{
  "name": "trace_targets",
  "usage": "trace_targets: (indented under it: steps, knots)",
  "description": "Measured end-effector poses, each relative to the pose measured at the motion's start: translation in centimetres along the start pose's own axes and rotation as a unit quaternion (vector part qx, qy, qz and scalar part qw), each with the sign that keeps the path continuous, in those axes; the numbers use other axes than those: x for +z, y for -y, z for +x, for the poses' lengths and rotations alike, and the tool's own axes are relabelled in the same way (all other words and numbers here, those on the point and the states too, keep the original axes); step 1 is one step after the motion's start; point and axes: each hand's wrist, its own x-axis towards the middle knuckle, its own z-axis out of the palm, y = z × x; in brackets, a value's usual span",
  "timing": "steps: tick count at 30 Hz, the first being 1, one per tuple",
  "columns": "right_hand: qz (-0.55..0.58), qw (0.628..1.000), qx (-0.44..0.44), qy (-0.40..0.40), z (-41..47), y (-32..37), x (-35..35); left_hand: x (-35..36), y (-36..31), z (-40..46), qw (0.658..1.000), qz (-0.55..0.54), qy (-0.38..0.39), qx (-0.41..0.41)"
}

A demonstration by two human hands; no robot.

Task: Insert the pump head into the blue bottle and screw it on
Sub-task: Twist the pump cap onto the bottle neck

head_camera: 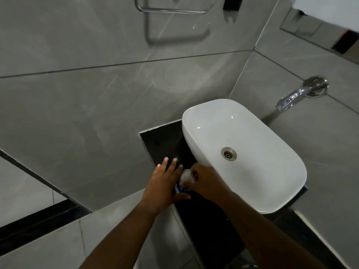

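Observation:
The blue bottle (178,188) stands on the black counter (161,141) just left of the sink, mostly hidden between my hands. A pale, clear pump head (186,176) sits at its top. My left hand (162,186) presses against the bottle's left side, thumb under it, fingers stretched out and apart. My right hand (206,183) is closed around the pump head from the right, fingers curled over it. The bottle's neck and thread are hidden by my fingers.
A white basin (272,152) with a metal drain (228,153) fills the counter's right part. A chrome tap (291,98) juts from the grey tiled wall. A chrome towel rail (171,9) hangs high on the wall.

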Motion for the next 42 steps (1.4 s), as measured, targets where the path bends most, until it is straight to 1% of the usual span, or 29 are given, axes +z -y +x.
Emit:
trace_targets:
  steps: [4,6,10,14,16,20,24,29,34,40,42]
  knots:
    - [0.040,0.998,-0.045,0.022,-0.3,-0.6,0.3,-0.1,0.0,-0.1,1.000,-0.017,-0.006,0.002]
    - [0.051,0.998,-0.032,0.021,-0.2,-1.0,0.5,0.0,0.1,-0.2,1.000,-0.016,-0.006,0.004]
    - [0.045,0.999,-0.003,-0.010,-0.2,-1.0,0.3,-0.1,0.0,-0.2,0.999,-0.039,-0.012,0.000]
    - [0.099,0.994,-0.033,0.022,-0.5,-0.8,0.5,-0.2,-0.2,-0.4,0.998,-0.056,-0.014,-0.001]
    - [0.103,0.994,-0.016,0.026,-0.2,-1.0,0.9,-0.1,-0.1,-0.4,0.998,-0.054,-0.011,0.000]
    - [0.079,0.997,0.011,0.002,0.0,-0.9,0.6,-0.2,-0.1,-0.4,0.999,-0.037,0.001,0.000]
    - [0.120,0.992,-0.014,0.039,0.1,-1.2,1.1,0.0,-0.1,-0.5,0.998,-0.057,-0.004,-0.001]
    - [0.148,0.988,0.039,0.016,0.6,-1.6,1.9,-0.1,-0.2,-0.5,0.998,-0.057,0.001,-0.010]
    - [0.208,0.977,0.026,0.048,0.5,-1.9,1.6,-0.1,-0.4,-0.5,0.996,-0.083,-0.007,-0.014]
    - [0.201,0.978,0.051,0.014,0.7,-1.8,1.5,0.0,-0.4,-0.5,0.995,-0.095,0.005,-0.021]
    - [0.226,0.973,0.043,0.032,0.5,-1.9,1.5,0.0,-0.4,-0.5,0.995,-0.098,0.005,-0.023]
